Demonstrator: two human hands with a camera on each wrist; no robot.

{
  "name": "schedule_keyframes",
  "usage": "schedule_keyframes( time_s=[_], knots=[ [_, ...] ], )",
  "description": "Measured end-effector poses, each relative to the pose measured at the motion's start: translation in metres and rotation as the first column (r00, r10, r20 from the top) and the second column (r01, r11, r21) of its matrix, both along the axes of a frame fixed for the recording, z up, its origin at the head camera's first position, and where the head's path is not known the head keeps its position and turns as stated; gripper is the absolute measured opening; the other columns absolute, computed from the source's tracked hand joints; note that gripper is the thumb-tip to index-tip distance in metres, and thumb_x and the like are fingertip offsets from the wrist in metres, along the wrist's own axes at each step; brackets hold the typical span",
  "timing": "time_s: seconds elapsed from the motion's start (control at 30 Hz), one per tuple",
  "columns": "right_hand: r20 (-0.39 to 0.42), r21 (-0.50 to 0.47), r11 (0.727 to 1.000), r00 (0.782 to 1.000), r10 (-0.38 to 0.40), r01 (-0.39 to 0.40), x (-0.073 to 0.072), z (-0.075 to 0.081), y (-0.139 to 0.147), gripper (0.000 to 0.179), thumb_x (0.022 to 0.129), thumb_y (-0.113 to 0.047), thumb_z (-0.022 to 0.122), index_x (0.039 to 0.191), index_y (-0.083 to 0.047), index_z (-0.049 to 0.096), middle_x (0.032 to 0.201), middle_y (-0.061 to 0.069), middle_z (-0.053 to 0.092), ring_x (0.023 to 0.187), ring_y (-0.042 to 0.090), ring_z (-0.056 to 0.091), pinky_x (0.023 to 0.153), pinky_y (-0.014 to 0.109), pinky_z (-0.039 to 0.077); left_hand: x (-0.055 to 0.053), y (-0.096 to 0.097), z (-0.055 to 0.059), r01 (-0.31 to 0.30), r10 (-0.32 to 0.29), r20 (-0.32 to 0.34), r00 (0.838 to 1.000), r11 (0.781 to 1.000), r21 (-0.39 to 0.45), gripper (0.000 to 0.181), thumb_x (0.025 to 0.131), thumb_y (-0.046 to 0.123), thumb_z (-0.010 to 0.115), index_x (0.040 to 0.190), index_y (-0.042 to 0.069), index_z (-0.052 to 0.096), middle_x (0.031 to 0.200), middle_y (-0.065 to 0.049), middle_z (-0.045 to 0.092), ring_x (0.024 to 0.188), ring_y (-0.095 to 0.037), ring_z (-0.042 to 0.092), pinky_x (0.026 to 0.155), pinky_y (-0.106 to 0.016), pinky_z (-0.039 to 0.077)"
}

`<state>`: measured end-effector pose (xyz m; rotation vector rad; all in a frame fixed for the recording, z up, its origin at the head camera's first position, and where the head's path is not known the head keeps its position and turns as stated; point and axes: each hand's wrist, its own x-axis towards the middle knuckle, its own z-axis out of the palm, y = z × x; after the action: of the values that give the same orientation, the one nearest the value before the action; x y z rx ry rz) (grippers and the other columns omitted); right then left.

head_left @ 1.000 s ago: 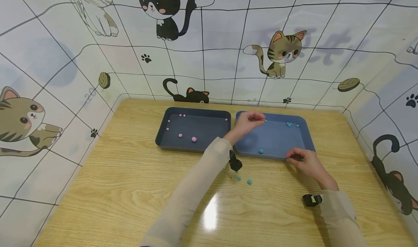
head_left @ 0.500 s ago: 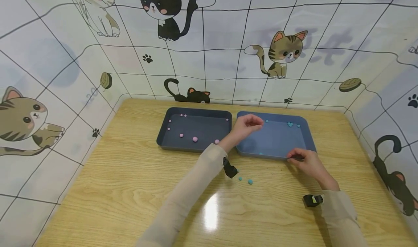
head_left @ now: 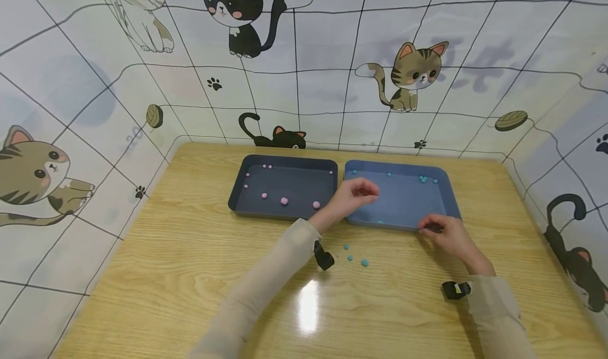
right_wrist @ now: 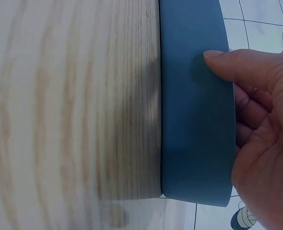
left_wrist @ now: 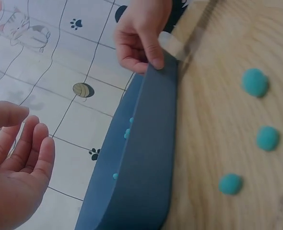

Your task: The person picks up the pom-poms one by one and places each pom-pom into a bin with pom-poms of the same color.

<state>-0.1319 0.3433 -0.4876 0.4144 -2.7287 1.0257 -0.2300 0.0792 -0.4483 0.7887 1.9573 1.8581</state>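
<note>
The left hand [head_left: 353, 196] is held over the left part of the blue tray [head_left: 404, 195], fingers loosely bent. Its thumb and fingertips stand apart in the left wrist view, with nothing between them. The right hand [head_left: 446, 235] grips the tray's near wall toward the right corner; in the right wrist view its thumb [right_wrist: 223, 66] presses the outside and the other fingers go behind the rim. Inside the tray lie several small teal balls [head_left: 422, 179], mostly along the far side. A teal ball [head_left: 364, 263] and two smaller ones lie on the table before it.
To the left of the blue tray stands a dark grey tray [head_left: 285, 177] holding several pink balls [head_left: 284, 201] of different sizes. Both rest on a wooden table [head_left: 180, 274], with a cat-patterned wall covering [head_left: 323, 95] behind and at the sides.
The left hand has drawn back toward the body and slightly left, uncovering a teal ball at the blue tray's far left and a pink ball in the grey tray. The right hand keeps its place.
</note>
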Motion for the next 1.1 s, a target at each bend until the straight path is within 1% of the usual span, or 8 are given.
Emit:
schedule_keyframes(
  time_s=[0.13,0.27,0.4,0.5,0.7,0.8,0.9,1.1],
  knots=[
    [0.006,0.005,1.0,1.0,0.0,0.0,0.0,0.0,0.0,0.018,0.075,0.01,0.07,0.079,-0.007,0.067,0.075,0.007,0.065,0.069,-0.003,0.055,0.058,0.014,0.045,0.006,-0.007,-0.005,0.045,-0.045,-0.04,0.998,0.999,-0.004,0.012,0.087,-0.001,0.062,0.099,-0.003,0.064,0.097,-0.014,0.064,0.084,-0.009,0.06,0.077,-0.023,0.051],
    [0.009,0.008,1.0,1.0,0.006,-0.006,-0.001,0.0,0.001,0.017,0.076,0.01,0.07,0.079,-0.007,0.067,0.074,0.008,0.064,0.069,-0.002,0.056,0.058,0.015,0.046,0.013,-0.014,-0.008,0.083,-0.083,-0.035,0.996,0.996,-0.02,0.012,0.087,-0.002,0.062,0.098,-0.005,0.064,0.097,-0.016,0.063,0.084,-0.008,0.059,0.075,-0.022,0.051],
    [0.012,0.013,1.0,1.0,0.005,-0.005,-0.001,-0.001,0.001,0.017,0.076,0.009,0.069,0.079,-0.007,0.067,0.075,0.009,0.065,0.069,-0.002,0.056,0.058,0.014,0.045,0.02,-0.017,-0.013,0.108,-0.108,-0.009,0.994,0.994,-0.022,0.013,0.087,-0.002,0.062,0.099,-0.007,0.063,0.098,-0.019,0.063,0.085,-0.014,0.06,0.074,-0.021,0.05],
    [0.015,0.007,1.0,1.0,0.002,-0.002,-0.001,0.0,0.001,0.017,0.076,0.01,0.069,0.08,-0.007,0.067,0.075,0.008,0.065,0.069,-0.002,0.056,0.058,0.014,0.046,0.024,-0.019,-0.016,0.121,-0.121,-0.001,0.993,0.993,-0.012,0.014,0.087,-0.003,0.062,0.1,-0.008,0.063,0.099,-0.02,0.062,0.085,-0.016,0.06,0.074,-0.022,0.05],
    [0.022,0.004,1.0,1.0,-0.001,0.001,0.0,0.0,0.001,0.018,0.076,0.01,0.069,0.08,-0.007,0.067,0.076,0.006,0.065,0.069,-0.002,0.056,0.059,0.014,0.046,0.026,-0.023,-0.02,0.142,-0.142,-0.019,0.99,0.99,-0.015,0.012,0.086,-0.003,0.062,0.098,-0.006,0.063,0.096,-0.017,0.064,0.079,-0.005,0.058,0.073,-0.022,0.05],
    [0.023,0.008,1.0,1.0,-0.004,0.004,0.0,-0.001,0.001,0.017,0.076,0.009,0.069,0.08,-0.007,0.067,0.076,0.006,0.065,0.07,-0.002,0.056,0.059,0.015,0.046,0.028,-0.026,-0.024,0.15,-0.15,-0.042,0.988,0.989,-0.016,0.012,0.086,-0.004,0.062,0.098,-0.007,0.063,0.096,-0.019,0.063,0.077,-0.003,0.058,0.073,-0.023,0.051],
    [0.02,0.01,1.0,1.0,-0.005,0.005,0.0,-0.001,0.0,0.017,0.077,0.009,0.069,0.08,-0.007,0.067,0.076,0.007,0.065,0.07,-0.002,0.056,0.059,0.015,0.046,0.03,-0.029,-0.027,0.155,-0.156,-0.052,0.986,0.988,-0.024,0.012,0.086,-0.005,0.061,0.097,-0.008,0.063,0.096,-0.021,0.063,0.08,-0.006,0.06,0.075,-0.023,0.051],
    [0.018,0.011,1.0,1.0,-0.01,0.01,0.0,-0.001,0.001,0.018,0.076,0.01,0.069,0.081,-0.007,0.067,0.078,0.004,0.065,0.07,-0.002,0.055,0.058,0.015,0.046,0.034,-0.033,-0.032,0.161,-0.164,-0.034,0.986,0.984,-0.073,0.012,0.086,-0.006,0.061,0.097,-0.008,0.063,0.098,-0.02,0.064,0.087,-0.016,0.062,0.079,-0.022,0.051]
  ],
)
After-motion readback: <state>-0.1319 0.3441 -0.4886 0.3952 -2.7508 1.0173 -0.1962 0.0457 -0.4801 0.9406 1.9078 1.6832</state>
